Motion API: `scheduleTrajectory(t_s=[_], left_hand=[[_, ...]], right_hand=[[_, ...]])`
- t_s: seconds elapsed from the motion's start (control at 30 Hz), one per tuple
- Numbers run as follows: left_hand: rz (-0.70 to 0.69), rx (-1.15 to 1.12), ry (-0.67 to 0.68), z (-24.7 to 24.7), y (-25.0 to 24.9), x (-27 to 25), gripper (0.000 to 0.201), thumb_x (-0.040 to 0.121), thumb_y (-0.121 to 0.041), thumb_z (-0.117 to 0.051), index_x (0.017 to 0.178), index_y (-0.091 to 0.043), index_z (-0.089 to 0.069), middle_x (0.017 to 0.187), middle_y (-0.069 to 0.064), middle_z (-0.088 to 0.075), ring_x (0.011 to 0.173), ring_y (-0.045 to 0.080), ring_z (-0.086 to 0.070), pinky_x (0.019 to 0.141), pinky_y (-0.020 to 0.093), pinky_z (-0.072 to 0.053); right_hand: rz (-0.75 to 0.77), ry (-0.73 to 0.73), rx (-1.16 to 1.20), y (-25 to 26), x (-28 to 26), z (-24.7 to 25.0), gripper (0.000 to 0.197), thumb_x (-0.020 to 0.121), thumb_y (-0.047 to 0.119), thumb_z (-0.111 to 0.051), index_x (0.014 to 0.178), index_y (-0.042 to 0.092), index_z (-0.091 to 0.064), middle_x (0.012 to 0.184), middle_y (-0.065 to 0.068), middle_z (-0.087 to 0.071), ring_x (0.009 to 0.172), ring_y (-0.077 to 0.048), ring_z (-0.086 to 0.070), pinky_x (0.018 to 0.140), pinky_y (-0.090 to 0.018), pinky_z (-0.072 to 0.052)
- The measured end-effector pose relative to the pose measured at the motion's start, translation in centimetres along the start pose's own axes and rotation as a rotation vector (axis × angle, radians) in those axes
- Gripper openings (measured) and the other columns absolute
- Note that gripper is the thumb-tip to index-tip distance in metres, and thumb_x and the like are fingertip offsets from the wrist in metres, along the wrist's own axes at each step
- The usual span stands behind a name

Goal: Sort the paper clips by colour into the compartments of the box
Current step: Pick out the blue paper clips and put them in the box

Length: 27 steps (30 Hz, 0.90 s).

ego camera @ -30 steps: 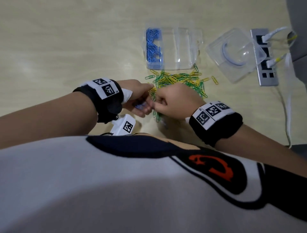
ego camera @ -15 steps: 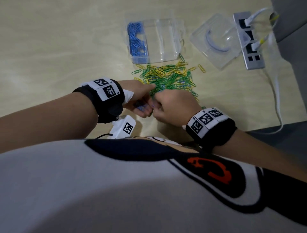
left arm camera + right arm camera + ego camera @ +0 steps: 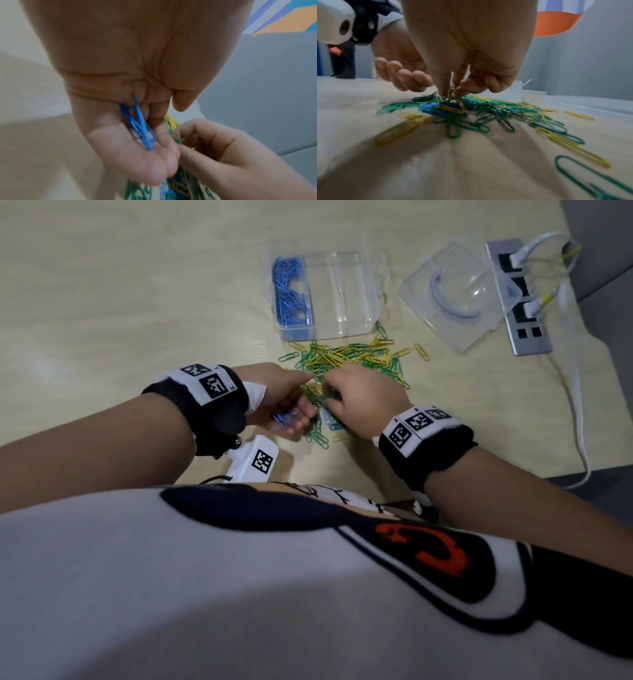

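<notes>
Pale wood tabletop (image 3: 137, 302): mixed green-yellow paper clip pile (image 3: 346, 361) lies just before the clear compartment box (image 3: 342, 323), blue clips filling its left bay. Left hand (image 3: 284, 398) curls round gathered blue clips (image 3: 139, 124); right hand (image 3: 363, 398) fingertips pinch into the pile. Step: culling remaining blues. Next needs a clean single-clip pinch.

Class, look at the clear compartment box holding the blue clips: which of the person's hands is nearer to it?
Neither clearly: the left hand and right hand both sit below the box, over the mixed pile, left hand lower left, right hand lower right.
</notes>
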<state>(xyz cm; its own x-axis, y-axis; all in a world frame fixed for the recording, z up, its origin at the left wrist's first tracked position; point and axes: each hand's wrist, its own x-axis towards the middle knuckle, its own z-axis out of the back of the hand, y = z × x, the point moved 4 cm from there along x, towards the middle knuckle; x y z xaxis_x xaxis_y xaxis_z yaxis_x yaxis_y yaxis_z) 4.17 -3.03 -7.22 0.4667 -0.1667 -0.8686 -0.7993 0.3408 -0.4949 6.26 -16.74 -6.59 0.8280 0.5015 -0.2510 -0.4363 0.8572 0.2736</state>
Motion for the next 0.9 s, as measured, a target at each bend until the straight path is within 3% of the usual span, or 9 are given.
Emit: scheduleTrajectory(t_s=[0.07,0.2,0.3,0.33,0.4,0.47,0.6,0.7,0.9], left_hand=[[0.001,-0.005,-0.008,0.5,0.1,0.1,0.06,0.1,-0.05,-0.029,0.076,-0.004,-0.06,0.069,0.01,-0.054,0.053,0.017,-0.052,0.046,0.02,-0.052],[0.003,-0.029,-0.015,1.1,0.2,0.3,0.06,0.099,-0.051,-0.03,0.076,-0.004,-0.061,0.069,0.011,-0.055,0.045,0.014,-0.055,0.044,0.021,-0.051],[0.004,-0.036,-0.015,1.2,0.3,0.4,0.061,0.098,-0.052,-0.031,0.076,-0.004,-0.061,0.068,0.011,-0.055,0.043,0.014,-0.055,0.043,0.021,-0.05],[0.003,-0.03,-0.014,1.2,0.3,0.4,0.061,0.099,-0.052,-0.031,0.076,-0.004,-0.061,0.068,0.011,-0.056,0.043,0.014,-0.055,0.044,0.021,-0.05],[0.005,-0.024,-0.008,1.1,0.3,0.4,0.062,0.099,-0.052,-0.03,0.075,-0.004,-0.061,0.067,0.011,-0.056,0.044,0.014,-0.055,0.046,0.021,-0.051],[0.008,-0.019,-0.008,0.9,0.3,0.5,0.063,0.099,-0.052,-0.029,0.074,-0.004,-0.061,0.066,0.011,-0.056,0.044,0.014,-0.055,0.047,0.021,-0.052],[0.009,-0.016,-0.003,0.7,0.1,0.4,0.062,0.1,-0.051,-0.029,0.074,-0.003,-0.061,0.066,0.011,-0.055,0.042,0.014,-0.055,0.044,0.02,-0.051],[0.008,-0.016,-0.003,0.8,-0.2,0.4,0.062,0.1,-0.05,-0.03,0.074,-0.003,-0.061,0.064,0.011,-0.055,0.041,0.014,-0.055,0.043,0.021,-0.05],[0.0,-0.006,-0.001,0.4,-0.2,0.6,0.063,0.1,-0.05,-0.028,0.076,-0.002,-0.062,0.068,0.011,-0.056,0.042,0.014,-0.056,0.044,0.02,-0.051]], right_hand=[[-0.063,-0.07,0.064,-0.8,0.3,0.7,0.022,0.092,0.037,-0.052,0.105,0.022,-0.062,0.107,-0.004,-0.057,0.094,-0.027,-0.057,0.069,-0.033,-0.042],[-0.171,-0.097,0.116,-2.4,0.4,1.9,0.031,0.091,0.03,-0.052,0.12,0.022,-0.055,0.117,-0.006,-0.053,0.093,-0.028,-0.057,0.073,-0.034,-0.044],[-0.1,-0.053,0.114,-2.1,0.3,1.7,0.016,0.088,0.027,-0.054,0.101,0.022,-0.059,0.101,0.0,-0.052,0.087,-0.025,-0.056,0.07,-0.033,-0.045],[-0.061,-0.011,0.089,-1.6,0.2,1.3,0.012,0.087,0.032,-0.055,0.092,0.023,-0.06,0.093,0.003,-0.052,0.085,-0.022,-0.056,0.068,-0.032,-0.044],[-0.023,0.078,0.012,-0.7,-0.1,0.5,0.026,0.085,0.051,-0.057,0.081,0.025,-0.058,0.085,0.006,-0.053,0.08,-0.018,-0.055,0.065,-0.03,-0.043],[-0.023,0.115,-0.082,-0.1,-0.2,-0.3,0.039,0.081,0.062,-0.057,0.086,0.024,-0.057,0.089,0.005,-0.055,0.081,-0.019,-0.055,0.068,-0.032,-0.045],[-0.024,0.059,-0.113,0.2,0.2,-0.8,0.026,0.088,0.04,-0.054,0.099,0.019,-0.062,0.103,-0.003,-0.06,0.092,-0.028,-0.06,0.071,-0.033,-0.043],[-0.05,0.064,-0.119,-0.4,0.3,-0.5,0.02,0.086,0.032,-0.055,0.097,0.019,-0.064,0.101,-0.003,-0.062,0.09,-0.028,-0.061,0.069,-0.032,-0.04],[-0.104,0.086,0.008,-1.2,0.0,0.6,0.01,0.08,0.026,-0.058,0.085,0.018,-0.062,0.088,0.0,-0.06,0.081,-0.024,-0.058,0.068,-0.034,-0.05]])
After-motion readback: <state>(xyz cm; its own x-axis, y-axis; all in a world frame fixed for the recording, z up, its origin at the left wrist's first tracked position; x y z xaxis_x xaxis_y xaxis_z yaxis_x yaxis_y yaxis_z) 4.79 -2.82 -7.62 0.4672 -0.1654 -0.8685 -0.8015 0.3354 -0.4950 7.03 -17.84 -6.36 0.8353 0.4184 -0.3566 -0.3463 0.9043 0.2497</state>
